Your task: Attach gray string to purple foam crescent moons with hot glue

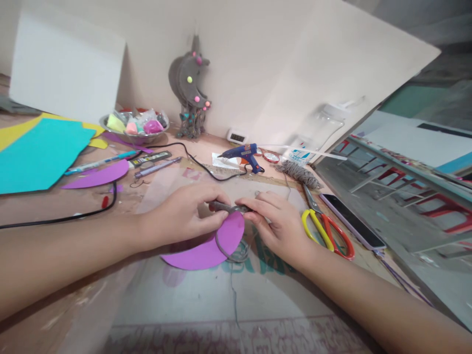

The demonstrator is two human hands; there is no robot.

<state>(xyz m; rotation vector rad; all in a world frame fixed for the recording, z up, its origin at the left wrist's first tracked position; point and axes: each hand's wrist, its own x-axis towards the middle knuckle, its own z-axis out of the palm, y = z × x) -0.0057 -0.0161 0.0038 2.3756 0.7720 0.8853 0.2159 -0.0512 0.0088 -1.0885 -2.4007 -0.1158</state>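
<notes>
Both hands meet at desk centre. The left hand is clenched, thumb and fingertips pinching 1 end of a grey cord. The right hand pinches the other end, fingers curled down. The cord runs taut between them along the top edge of a purple paper crescent, which lies flat on a clear sheet, partly under the left hand. Loose cord curls in a loop at the crescent's right tip. Just right of the right hand are scissors with yellow and red handles, then a phone face up near the desk edge. Behind the hands are a blue glue gun on its stand and a bundle of twine. A black cable crosses the desk on the left. Further left are a 2nd purple cutout, a blue pen, a teal sheet and a metal bowl of coloured bits. A moon ornament leans on the wall.
</notes>
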